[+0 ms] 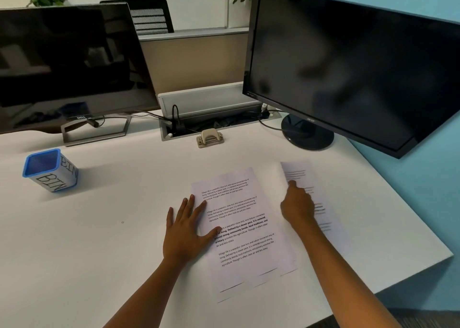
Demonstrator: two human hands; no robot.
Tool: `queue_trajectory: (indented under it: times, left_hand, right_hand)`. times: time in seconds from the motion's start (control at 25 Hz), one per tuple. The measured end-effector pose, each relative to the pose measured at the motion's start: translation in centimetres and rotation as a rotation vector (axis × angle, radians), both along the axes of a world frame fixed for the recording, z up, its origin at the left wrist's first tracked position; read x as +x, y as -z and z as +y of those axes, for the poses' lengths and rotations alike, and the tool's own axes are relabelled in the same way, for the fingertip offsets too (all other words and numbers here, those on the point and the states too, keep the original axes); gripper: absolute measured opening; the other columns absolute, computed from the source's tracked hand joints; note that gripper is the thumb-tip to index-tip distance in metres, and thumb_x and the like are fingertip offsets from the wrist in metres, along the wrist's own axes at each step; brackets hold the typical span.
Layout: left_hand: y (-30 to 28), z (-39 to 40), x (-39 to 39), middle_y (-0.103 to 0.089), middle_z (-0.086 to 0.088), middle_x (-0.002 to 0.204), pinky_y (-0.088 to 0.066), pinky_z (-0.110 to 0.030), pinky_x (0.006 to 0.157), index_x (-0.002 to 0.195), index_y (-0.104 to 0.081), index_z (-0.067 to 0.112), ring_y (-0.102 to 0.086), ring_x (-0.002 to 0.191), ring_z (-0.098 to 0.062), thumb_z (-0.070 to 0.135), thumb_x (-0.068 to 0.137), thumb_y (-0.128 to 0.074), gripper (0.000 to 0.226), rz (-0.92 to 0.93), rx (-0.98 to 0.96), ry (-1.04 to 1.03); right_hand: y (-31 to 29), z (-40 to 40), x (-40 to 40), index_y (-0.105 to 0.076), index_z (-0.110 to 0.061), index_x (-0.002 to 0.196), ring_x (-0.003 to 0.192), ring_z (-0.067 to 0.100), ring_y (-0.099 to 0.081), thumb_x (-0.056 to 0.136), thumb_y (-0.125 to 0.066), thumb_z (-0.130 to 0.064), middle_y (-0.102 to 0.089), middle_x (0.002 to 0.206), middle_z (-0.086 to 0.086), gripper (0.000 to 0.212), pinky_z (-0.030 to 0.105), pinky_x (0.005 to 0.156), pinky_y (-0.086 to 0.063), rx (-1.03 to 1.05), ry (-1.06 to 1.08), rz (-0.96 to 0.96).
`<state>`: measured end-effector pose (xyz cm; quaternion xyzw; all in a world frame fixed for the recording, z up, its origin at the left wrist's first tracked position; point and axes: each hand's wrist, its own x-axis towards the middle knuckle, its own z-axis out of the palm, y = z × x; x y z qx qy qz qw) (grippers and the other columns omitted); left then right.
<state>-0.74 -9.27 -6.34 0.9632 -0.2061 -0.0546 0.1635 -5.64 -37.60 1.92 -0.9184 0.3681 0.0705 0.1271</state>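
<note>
A small stack of printed sheets point(245, 228) lies on the white desk point(99, 228) in front of me, slightly fanned at the bottom. My left hand point(186, 230) rests flat on the stack's left edge with straight, spread fingers. A separate printed sheet point(321, 185) lies to the right of the stack and looks blurred. My right hand point(297, 204) sits on this sheet, its fingers hidden from me behind the knuckles, one fingertip touching the paper near its top.
A blue-rimmed cup labelled BIN point(49, 169) stands at the left. Two dark monitors point(69, 66) point(348, 66) stand at the back, with a cable tray point(214, 123) and a beige hole punch point(210, 138) between them. The desk edge runs diagonally at the right.
</note>
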Motion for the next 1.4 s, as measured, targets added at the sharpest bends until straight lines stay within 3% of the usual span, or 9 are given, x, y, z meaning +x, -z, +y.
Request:
queue_trajectory:
  times: [0.28,0.44,0.56,0.68,0.76,0.88,1.16,1.28,1.4]
  left_hand:
    - [0.6,0.0,0.1,-0.004,0.01,0.165,0.006,-0.045,0.124,0.155,-0.019,0.041,-0.001,0.153,-0.012,0.091,0.077,-0.027,0.093,-0.02,0.005,0.003]
    - [1.1,0.3,0.3,-0.003,0.009,0.164,0.006,-0.046,0.124,0.155,-0.021,0.039,0.0,0.153,-0.012,0.081,0.084,-0.028,0.082,-0.035,-0.011,0.04]
    - [1.5,0.4,0.2,-0.002,0.009,0.164,0.006,-0.045,0.124,0.156,-0.018,0.034,0.001,0.153,-0.012,0.062,0.093,-0.02,0.069,-0.064,-0.036,0.059]
    - [1.5,0.5,-0.2,-0.026,0.0,0.162,-0.014,-0.043,0.124,0.154,-0.031,0.021,-0.023,0.15,-0.021,0.05,0.096,-0.028,0.064,-0.062,-0.192,-0.046]
    - [1.0,0.2,-0.5,-0.047,-0.006,0.142,-0.034,-0.041,0.113,0.14,-0.047,0.012,-0.042,0.133,-0.026,0.053,0.093,-0.037,0.063,-0.065,-0.284,-0.196]
    - [0.3,-1.0,-0.9,-0.051,-0.007,0.122,-0.038,-0.041,0.098,0.121,-0.055,0.009,-0.047,0.114,-0.027,0.06,0.088,-0.037,0.064,-0.071,-0.3,-0.343]
    - [-3.1,-6.1,-1.2,-0.041,-0.013,0.134,-0.033,-0.046,0.106,0.132,-0.044,0.008,-0.037,0.127,-0.032,0.044,0.084,-0.065,0.063,0.263,-0.285,-0.599]
    - [-4.4,-7.0,0.0,-0.041,-0.015,0.138,-0.04,-0.051,0.105,0.137,-0.037,0.006,-0.041,0.129,-0.035,0.037,0.079,-0.075,0.077,0.398,-0.472,-0.752]
    - [-5.3,-6.6,1.1,-0.037,-0.017,0.139,-0.054,-0.049,0.091,0.142,-0.028,0.007,-0.052,0.119,-0.038,0.03,0.078,-0.079,0.085,0.533,-0.704,-0.869]
  right_hand:
    - [-1.6,12.3,1.2,-0.021,-0.001,0.151,0.121,0.031,-0.056,0.096,-0.052,-0.008,-0.055,0.136,0.018,0.064,0.037,0.098,-0.048,0.162,-0.26,0.049]
    - [0.1,15.8,0.7,-0.019,-0.004,0.152,0.137,0.032,-0.042,0.099,-0.05,-0.034,-0.037,0.152,0.017,0.068,0.038,0.109,-0.038,0.291,-0.298,0.092]
    - [1.0,15.5,-0.1,-0.032,-0.011,0.148,0.134,0.03,-0.045,0.096,-0.046,-0.052,-0.042,0.149,0.01,0.068,0.04,0.109,-0.039,0.403,-0.3,0.045]
    - [1.1,12.4,-0.5,-0.03,-0.015,0.149,0.137,0.029,-0.039,0.09,-0.055,-0.056,-0.037,0.152,0.009,0.075,0.041,0.11,-0.037,0.404,-0.21,-0.105]
    - [1.4,9.6,-0.9,-0.013,-0.011,0.154,0.145,0.034,-0.02,0.085,-0.059,-0.06,-0.017,0.159,0.014,0.096,0.046,0.115,-0.027,0.27,-0.097,-0.021]
    - [2.7,6.6,-1.9,0.003,-0.005,0.154,0.148,0.037,-0.006,0.073,-0.064,-0.072,0.0,0.16,0.018,0.124,0.051,0.118,-0.018,0.199,0.028,0.167]
    - [4.1,8.2,-1.4,0.002,-0.009,0.153,0.145,0.036,-0.011,0.065,-0.067,-0.076,-0.004,0.157,0.016,0.131,0.05,0.117,-0.021,0.196,-0.068,0.159]
    - [4.3,8.8,-1.2,0.001,-0.013,0.153,0.145,0.036,-0.01,0.066,-0.067,-0.076,-0.003,0.158,0.016,0.128,0.05,0.117,-0.022,0.191,-0.107,0.155]
    - [4.7,8.8,-1.5,0.0,-0.016,0.154,0.146,0.034,-0.011,0.066,-0.064,-0.078,-0.003,0.158,0.015,0.125,0.049,0.116,-0.022,0.177,-0.12,0.153]
